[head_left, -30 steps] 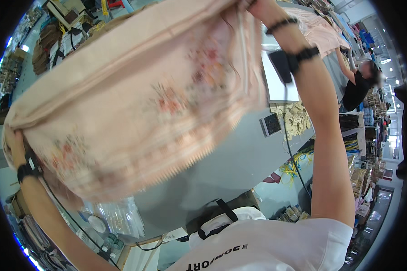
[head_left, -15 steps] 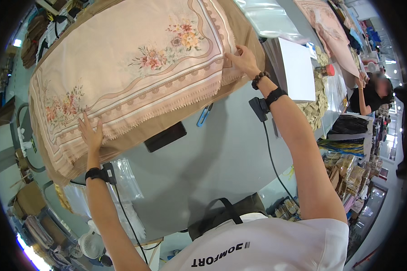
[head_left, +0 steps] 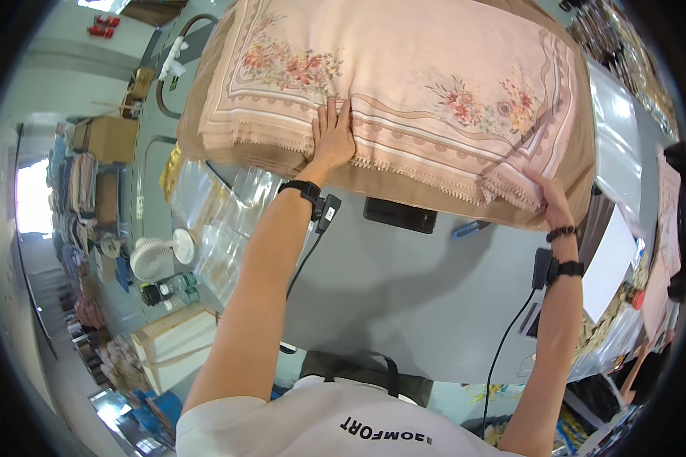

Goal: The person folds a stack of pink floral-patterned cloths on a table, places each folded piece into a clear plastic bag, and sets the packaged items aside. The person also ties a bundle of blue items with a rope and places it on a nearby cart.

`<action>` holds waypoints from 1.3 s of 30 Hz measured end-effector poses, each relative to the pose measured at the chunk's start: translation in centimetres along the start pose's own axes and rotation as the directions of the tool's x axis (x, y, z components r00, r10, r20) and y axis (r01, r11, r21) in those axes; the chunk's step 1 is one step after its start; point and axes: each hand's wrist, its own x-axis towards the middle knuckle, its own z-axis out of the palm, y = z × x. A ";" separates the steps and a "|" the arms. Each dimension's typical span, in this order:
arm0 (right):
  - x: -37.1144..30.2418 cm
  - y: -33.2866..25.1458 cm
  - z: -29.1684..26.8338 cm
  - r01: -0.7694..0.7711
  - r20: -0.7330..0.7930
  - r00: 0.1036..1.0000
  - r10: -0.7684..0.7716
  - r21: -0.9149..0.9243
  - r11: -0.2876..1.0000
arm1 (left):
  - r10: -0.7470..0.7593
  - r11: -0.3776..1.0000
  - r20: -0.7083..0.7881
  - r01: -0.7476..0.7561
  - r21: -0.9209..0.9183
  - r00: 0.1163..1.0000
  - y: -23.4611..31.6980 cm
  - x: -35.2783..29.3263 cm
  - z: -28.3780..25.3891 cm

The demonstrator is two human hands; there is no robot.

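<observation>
A pink floral cloth (head_left: 404,84) with a fringed lace hem lies spread over a brown stack of fabric (head_left: 297,161) at the far side of the grey table (head_left: 404,297), filling the view from about 10 to 2 o'clock. It looks light, soft and limp, the sort of thing that will sag and crease wherever it is not supported and slide easily over the layer beneath, so the sensible places to take it are the hem and the corners, hands well apart to keep the edge straight. The left hand (head_left: 332,135) rests flat on the near hem at roughly 12 o'clock, fingers straight and together, pressing rather than gripping anything. The right hand (head_left: 545,196), at about 2 o'clock, has its fingers closed on the fringed corner of the cloth; how firm the pinch is cannot quite be made out from here. Just under the hem, on the table, a dark flat device (head_left: 400,215) and a blue pen (head_left: 470,227) lie near the middle, close enough to snag the fringe if the cloth is dragged toward the body. Clear plastic bags (head_left: 221,221) are heaped at 9 o'clock off the table's left edge, with a small white fan (head_left: 154,256) beyond them, and a white sheet (head_left: 608,263) sits at 3 o'clock.
</observation>
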 end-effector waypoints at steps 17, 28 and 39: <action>-3.9 7.3 -7.0 0.085 -0.440 0.721 -0.535 -0.709 0.700 | 0.074 0.913 -0.222 -0.156 -0.377 0.972 2.7 -22.7 0.5; -7.4 9.5 -9.3 0.154 -0.548 0.587 -0.596 -0.647 0.747 | -0.658 0.658 0.414 0.747 -0.089 0.629 -5.3 -73.5 11.3; -7.1 8.8 -8.4 0.265 0.093 0.576 -0.812 -0.961 0.078 | -0.430 0.727 0.704 0.679 -0.100 0.565 -9.5 -74.1 34.4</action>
